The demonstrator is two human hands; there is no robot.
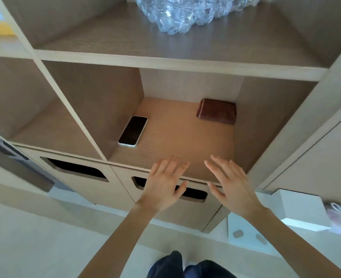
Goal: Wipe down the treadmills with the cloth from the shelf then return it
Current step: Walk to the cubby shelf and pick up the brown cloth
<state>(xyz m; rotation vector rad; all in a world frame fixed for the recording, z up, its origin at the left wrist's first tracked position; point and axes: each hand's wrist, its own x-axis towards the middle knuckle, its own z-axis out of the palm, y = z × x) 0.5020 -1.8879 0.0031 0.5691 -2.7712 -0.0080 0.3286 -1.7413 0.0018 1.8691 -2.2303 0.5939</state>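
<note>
- Left hand (163, 185), lower centre of the frame: fingers spread wide and flat, holding nothing, their tips over the front edge of the shelf (171, 151).
- Right hand (231, 185), just beside the left and apart from it: fingers likewise wide and extended, palm empty; whether the tips touch the wood cannot be told.
- Both bare forearms run down to the bottom edge, where they are cut off.
- Cloth (216, 111), a folded brown square, lies at the back right corner of the same compartment, against the right wall, well apart from both hands.
- Phone (133, 131), dark screen up, lies by the left wall of that compartment.
- Drawer (165, 199) with a dark cut-out handle, partly hidden by the hands.
- Clear crinkled plastic (177, 13) on the upper shelf, cut off at the top edge; contents hard to make out.
</note>
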